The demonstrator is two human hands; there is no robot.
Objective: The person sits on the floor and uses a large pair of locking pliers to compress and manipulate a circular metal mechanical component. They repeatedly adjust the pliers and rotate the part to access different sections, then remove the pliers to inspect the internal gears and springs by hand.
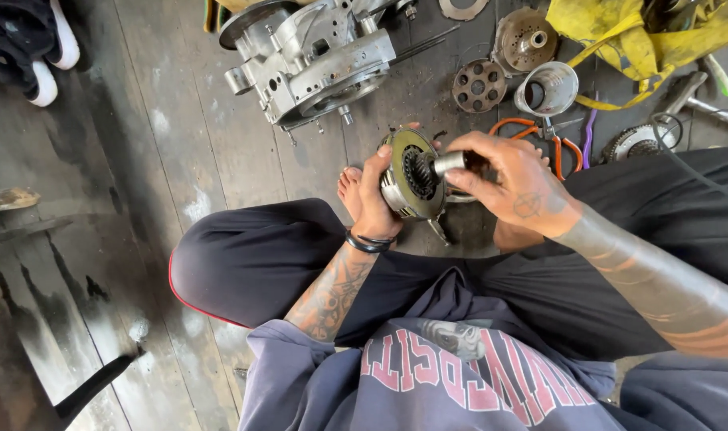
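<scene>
Head view: the left hand point(373, 199) grips a round clutch assembly point(409, 174) by its rim above the lap, while the right hand point(508, 182) clasps a metal socket tool point(450, 163) pressed into its toothed centre. Beyond, on the plank floor point(180, 144), lie an engine casing point(316, 56), a perforated disc point(479, 85), a steel cup point(547, 88) and orange-handled pliers point(567, 148).

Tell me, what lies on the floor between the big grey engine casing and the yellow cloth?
In the head view, between the engine casing and the yellow cloth lie a domed metal disc, a round plate with holes and a shiny metal funnel.
</scene>
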